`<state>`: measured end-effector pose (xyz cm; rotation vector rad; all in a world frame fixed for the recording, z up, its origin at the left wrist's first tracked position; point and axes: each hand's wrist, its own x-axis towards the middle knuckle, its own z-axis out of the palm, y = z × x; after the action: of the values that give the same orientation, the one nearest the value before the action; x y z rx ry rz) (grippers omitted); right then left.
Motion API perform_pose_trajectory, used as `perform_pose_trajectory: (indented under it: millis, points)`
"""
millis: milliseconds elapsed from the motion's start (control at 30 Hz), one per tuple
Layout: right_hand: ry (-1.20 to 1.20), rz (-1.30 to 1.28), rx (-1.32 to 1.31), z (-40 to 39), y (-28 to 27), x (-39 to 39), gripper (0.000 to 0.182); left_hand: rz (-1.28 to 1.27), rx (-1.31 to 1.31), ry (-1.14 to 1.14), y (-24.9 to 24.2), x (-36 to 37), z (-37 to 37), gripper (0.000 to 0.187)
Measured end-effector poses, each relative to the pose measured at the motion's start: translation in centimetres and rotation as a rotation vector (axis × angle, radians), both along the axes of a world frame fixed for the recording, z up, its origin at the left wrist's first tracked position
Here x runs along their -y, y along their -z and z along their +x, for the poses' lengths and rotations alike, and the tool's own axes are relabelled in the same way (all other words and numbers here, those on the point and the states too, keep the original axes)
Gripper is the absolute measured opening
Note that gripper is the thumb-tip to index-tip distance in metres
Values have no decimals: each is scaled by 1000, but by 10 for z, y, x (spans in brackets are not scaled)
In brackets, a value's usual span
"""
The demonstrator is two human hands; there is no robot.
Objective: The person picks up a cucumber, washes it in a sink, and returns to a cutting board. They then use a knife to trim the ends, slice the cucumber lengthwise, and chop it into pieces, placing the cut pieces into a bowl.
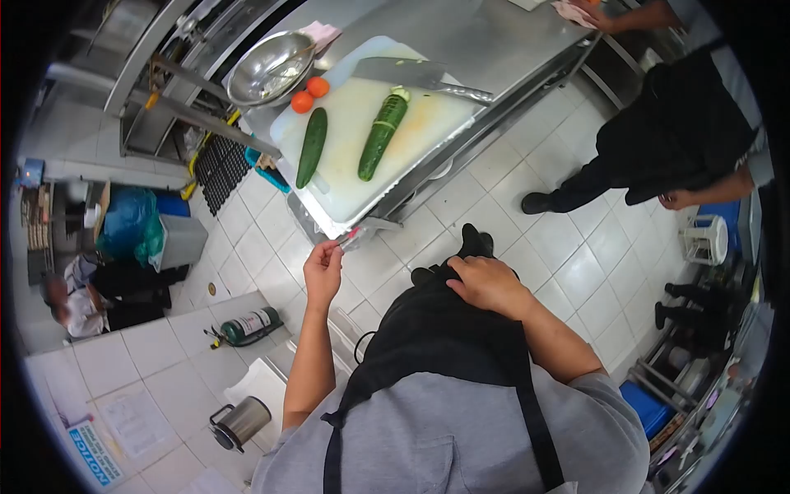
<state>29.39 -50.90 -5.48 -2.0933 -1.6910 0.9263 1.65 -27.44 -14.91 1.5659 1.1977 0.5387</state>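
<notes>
My left hand (pixel 323 273) is raised below the near corner of the white cutting board (pixel 341 216), fingers curled together; anything in them is too small to make out. My right hand (pixel 490 286) lies against the front of my black apron (pixel 436 329), holding nothing, its fingers stretched out. On the board rests a cucumber (pixel 380 144) with its far part sliced and the slices still lined up. A whole cucumber (pixel 312 148) lies to its left. Beyond them is a large knife (pixel 403 74), its handle pointing right. Two tomatoes (pixel 302 102) sit by the board's left edge.
A metal bowl (pixel 271 70) stands on the steel table (pixel 494 33) beside the board. At the right, a person in a black apron (pixel 675 123) stands near the table. A fire extinguisher (pixel 247 327) and a steel jug (pixel 247 420) are at lower left.
</notes>
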Motion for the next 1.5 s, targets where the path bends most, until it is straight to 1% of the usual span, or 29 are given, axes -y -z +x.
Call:
perform_pose_trajectory:
  millis: [67,133,200,300,367,400,433,500,567,633,667,700,733,767,800,833,867,900,933,1000,1067,1100,1167,1233,1300,1333,1400,1500]
  points:
    - [29,37,7,4,5,9,33,47,-16,49,-7,-6,16,21]
    - [44,66,18,12,6,18,33,185,8,100,-8,-7,33,21]
    - [37,121,1,22,6,32,32,188,19,108,-16,-6,52,21]
    - [103,51,-3,46,0,53,32,182,45,110,-26,-4,81,21]
    - [154,32,-20,62,3,71,32,324,-70,89,-34,-3,99,22]
    - [184,20,-29,72,4,79,32,385,-74,77,-36,-4,110,22]
    - [204,16,-39,81,7,88,32,382,-80,99,-37,-5,120,22]
    - [217,-4,-66,97,14,106,33,359,-79,61,-38,-2,132,23]
    - [236,-7,-97,112,32,122,34,340,-94,82,-30,10,143,22]
    - [244,0,-144,127,45,136,35,312,-209,254,-10,24,145,21]
    - [264,-34,-159,134,48,142,36,278,-187,298,14,33,139,22]
    - [284,-66,-172,141,52,148,37,305,-383,475,20,44,132,22]
    - [299,-86,-172,147,58,154,38,176,-383,543,64,42,104,23]
    - [320,-71,-174,151,68,161,37,118,-592,568,64,67,100,27]
    - [342,-82,-189,155,78,168,37,29,-682,625,63,86,92,30]
    - [364,-95,-205,156,85,175,36,-63,-747,660,73,97,69,31]
    - [375,-96,-219,157,89,183,36,-209,-886,611,87,105,42,32]
    - [385,-94,-240,157,92,190,36,137,-525,1106,108,91,-4,33]
    - [393,-128,-251,156,95,195,36,102,-554,1080,94,100,-15,35]
    - [417,-151,-255,150,104,206,37,76,-594,1053,66,112,-10,37]
    - [440,-132,-260,143,109,216,36,-272,-866,667,47,115,2,40]
    - [464,-119,-253,140,111,219,36,-262,-867,668,51,105,3,40]
    - [486,-98,-254,138,110,222,35,-110,-809,745,72,76,6,40]
    - [505,-90,-186,123,107,226,33,-126,-942,573,46,79,71,34]
    - [534,-80,-177,107,102,226,31,57,-765,667,54,66,90,32]
    - [563,-77,-178,97,99,226,31,64,-753,686,55,66,106,32]
    - [627,-80,-177,70,90,228,32,56,-509,733,54,71,129,31]
    - [706,-74,-154,18,75,231,32,14,-453,846,79,76,132,31]
